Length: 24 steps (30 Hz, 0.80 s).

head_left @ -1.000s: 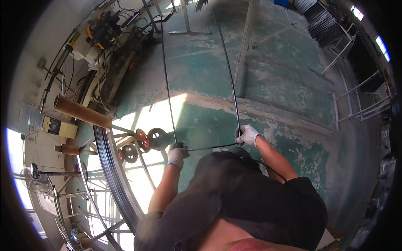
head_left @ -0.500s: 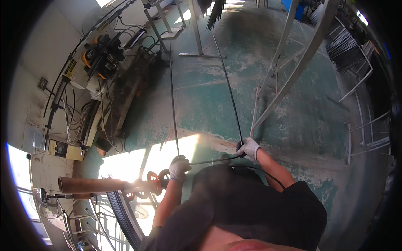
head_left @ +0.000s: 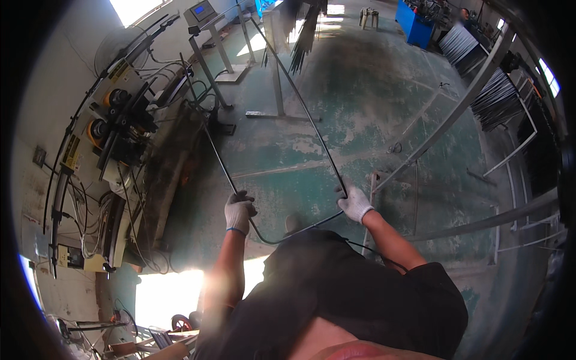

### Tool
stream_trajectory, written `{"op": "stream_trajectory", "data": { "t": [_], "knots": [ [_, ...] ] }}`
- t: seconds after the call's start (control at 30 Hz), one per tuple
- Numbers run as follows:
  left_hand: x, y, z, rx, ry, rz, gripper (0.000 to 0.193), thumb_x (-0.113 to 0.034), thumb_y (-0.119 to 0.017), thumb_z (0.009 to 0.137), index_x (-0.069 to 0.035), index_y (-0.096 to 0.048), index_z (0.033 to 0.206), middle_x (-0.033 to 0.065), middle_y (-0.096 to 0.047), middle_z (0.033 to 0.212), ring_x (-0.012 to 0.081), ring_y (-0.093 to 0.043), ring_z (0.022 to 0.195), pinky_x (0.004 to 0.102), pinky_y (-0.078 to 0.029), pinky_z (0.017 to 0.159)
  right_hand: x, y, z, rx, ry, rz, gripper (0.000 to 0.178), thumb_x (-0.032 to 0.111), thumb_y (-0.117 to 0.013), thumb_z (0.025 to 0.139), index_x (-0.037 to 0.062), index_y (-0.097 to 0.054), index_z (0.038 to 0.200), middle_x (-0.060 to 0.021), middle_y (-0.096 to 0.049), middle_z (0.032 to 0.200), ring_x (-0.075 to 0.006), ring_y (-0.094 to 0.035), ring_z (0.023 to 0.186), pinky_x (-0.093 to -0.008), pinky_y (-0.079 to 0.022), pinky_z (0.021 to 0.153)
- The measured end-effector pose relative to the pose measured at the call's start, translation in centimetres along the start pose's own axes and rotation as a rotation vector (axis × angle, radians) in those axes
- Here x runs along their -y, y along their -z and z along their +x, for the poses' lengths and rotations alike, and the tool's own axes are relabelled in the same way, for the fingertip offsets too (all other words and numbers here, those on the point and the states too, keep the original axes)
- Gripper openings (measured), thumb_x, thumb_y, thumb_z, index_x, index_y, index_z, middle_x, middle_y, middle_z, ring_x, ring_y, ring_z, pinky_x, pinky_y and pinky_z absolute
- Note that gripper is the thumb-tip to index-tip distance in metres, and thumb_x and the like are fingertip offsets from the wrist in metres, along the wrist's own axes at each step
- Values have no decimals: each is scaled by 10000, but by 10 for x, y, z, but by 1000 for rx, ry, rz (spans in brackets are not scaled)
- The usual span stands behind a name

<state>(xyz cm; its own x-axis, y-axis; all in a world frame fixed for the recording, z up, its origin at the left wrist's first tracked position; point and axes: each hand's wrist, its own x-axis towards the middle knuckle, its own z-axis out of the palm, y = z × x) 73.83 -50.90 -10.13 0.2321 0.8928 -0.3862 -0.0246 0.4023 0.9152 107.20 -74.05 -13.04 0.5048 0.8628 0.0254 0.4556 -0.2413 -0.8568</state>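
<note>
A long, thin dark rod [head_left: 323,143], bent into a wide U, stretches out ahead of me. Its curved part hangs near my waist and its two long arms run forward, angled to the left. In a white glove with grey fingers, my left hand [head_left: 240,210] is closed around the left arm of the U, just above its bend. My right hand [head_left: 355,203], gloved alike, grips the right arm close to the other bend. A dark cord or thin rod [head_left: 375,251] passes beneath my right forearm; where it leads is hidden.
Along the left wall stands a machine with black rollers [head_left: 120,129] and cables. Ahead are a metal post stand [head_left: 276,90], hanging dark rods [head_left: 309,36] and a display stand [head_left: 201,13]. A slanting metal frame [head_left: 444,123] and racks of rods [head_left: 495,99] occupy the right.
My view has turned, and the sunlit patch and cardboard tube have slid toward the lower left. Still held in both hands, the bent rod has swung its far ends left toward the machine.
</note>
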Motion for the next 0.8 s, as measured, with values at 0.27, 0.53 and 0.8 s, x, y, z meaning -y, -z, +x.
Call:
{"op": "stream_trajectory", "data": {
  "t": [0.27, 0.53, 0.8],
  "knots": [
    [-176, -66, 239, 262, 276, -371, 391, 53, -567, 1001, -2, -532, 1387, 170, -699, 970, 184, -614, 652, 305, -559, 589, 141, 55, 186, -29, 413, -200, 639, 350, -986, 678, 128, -719, 1215, -220, -530, 1474, -401, -535, 1356, -505, -507, 1086],
    [-274, -175, 413, 291, 321, -693, 278, -160, -648, 1065, 21, -628, 1275, 117, -693, 1026, 216, -659, 814, 327, -581, 734, 112, 45, 441, -357, 586, 475, 373, 284, -890, 877, 36, -612, 864, -70, -665, 878, -228, -659, 888, -373, -531, 842],
    [-297, -285, 530, 224, 80, -479, 355, -201, -618, 1076, -19, -586, 1380, 140, -691, 1123, 283, -667, 891, 435, -594, 850, 104, 70, 780, -508, 267, 638, 368, 272, -852, 958, 47, -623, 779, 20, -546, 710, -90, -544, 615, -288, -472, 546]
  ]
}}
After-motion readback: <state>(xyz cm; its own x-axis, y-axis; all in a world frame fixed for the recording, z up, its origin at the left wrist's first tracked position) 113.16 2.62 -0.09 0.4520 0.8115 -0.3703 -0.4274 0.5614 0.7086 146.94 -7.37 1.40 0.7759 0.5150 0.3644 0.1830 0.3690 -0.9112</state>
